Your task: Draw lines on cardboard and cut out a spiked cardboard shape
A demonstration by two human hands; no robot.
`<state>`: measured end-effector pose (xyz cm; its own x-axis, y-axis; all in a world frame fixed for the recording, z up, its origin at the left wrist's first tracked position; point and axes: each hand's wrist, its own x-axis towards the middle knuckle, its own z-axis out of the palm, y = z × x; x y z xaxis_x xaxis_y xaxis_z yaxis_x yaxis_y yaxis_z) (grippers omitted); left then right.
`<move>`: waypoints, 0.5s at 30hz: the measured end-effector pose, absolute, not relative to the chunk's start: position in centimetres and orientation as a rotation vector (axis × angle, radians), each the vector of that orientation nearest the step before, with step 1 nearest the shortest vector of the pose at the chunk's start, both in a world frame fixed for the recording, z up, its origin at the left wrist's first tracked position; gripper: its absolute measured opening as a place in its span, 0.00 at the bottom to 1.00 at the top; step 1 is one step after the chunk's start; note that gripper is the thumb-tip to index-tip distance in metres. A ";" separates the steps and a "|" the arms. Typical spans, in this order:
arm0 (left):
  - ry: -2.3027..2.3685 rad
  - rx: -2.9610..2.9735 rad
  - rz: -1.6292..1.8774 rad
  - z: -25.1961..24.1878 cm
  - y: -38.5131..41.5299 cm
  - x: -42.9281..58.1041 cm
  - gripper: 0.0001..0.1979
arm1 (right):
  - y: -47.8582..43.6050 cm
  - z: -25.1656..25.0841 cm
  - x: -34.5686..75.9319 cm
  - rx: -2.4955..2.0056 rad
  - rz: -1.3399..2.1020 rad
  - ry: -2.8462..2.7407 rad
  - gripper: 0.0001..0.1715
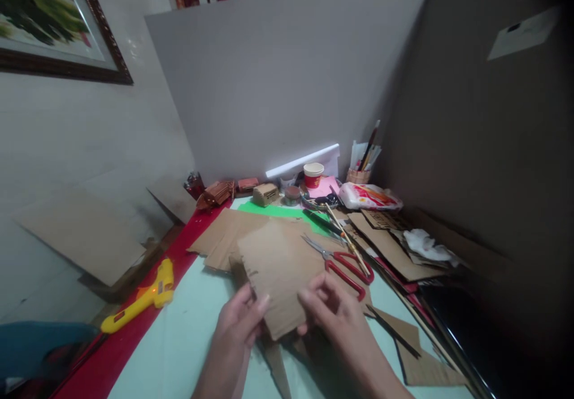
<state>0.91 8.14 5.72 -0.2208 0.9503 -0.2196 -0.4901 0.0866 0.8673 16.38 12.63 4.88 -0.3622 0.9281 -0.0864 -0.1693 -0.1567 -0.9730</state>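
Note:
A rough-edged piece of brown cardboard [275,273] is held up between both hands, tilted above the table. My left hand [237,327] pinches its lower left edge between thumb and fingers. At the lower right edge, my right hand [329,309] grips the same piece with its fingertips. Beneath it lie more flat cardboard sheets [226,234] and a narrow cardboard strip [275,366]. Red-handled scissors [347,270] rest with slightly parted blades just beyond my right hand.
A yellow glue gun [146,300] lies on the red cloth [174,273] at left. Behind stand a red paper cup [313,176] and a brush holder [359,176]. Stacked cardboard [394,252], a dark blade-like tool [392,330] and a glossy black object [466,339] are at right.

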 end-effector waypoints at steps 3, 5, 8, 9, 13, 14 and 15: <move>1.119 0.554 1.445 5.8 8.0 0.7 0.26 | 11.7 4.5 15.4 -0.882 1.791 -1.328 0.29; 1.142 0.539 1.410 5.8 7.8 0.7 0.27 | 11.5 4.4 15.2 -0.843 1.825 -1.336 0.28; 1.192 0.552 1.311 5.5 7.4 0.7 0.25 | 12.1 4.8 16.1 -0.999 1.572 -1.282 0.33; 1.194 0.589 1.260 5.4 7.3 0.8 0.24 | 12.5 5.1 16.6 -1.082 1.428 -1.266 0.35; 1.086 0.814 1.127 5.1 7.0 0.8 0.23 | 14.1 5.9 18.7 -1.165 1.178 -1.238 0.39; 1.082 0.815 1.139 5.0 7.0 0.7 0.24 | 14.4 5.8 18.9 -1.142 1.218 -1.211 0.38; 1.095 0.784 1.176 5.0 7.1 0.6 0.23 | 14.5 5.7 19.0 -1.119 1.268 -1.182 0.35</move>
<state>0.62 7.12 4.96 0.0183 0.9687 -0.2475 -0.3161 0.2404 0.9178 19.01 14.51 5.72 -0.0396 0.9991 0.0137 -0.0844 0.0103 -0.9964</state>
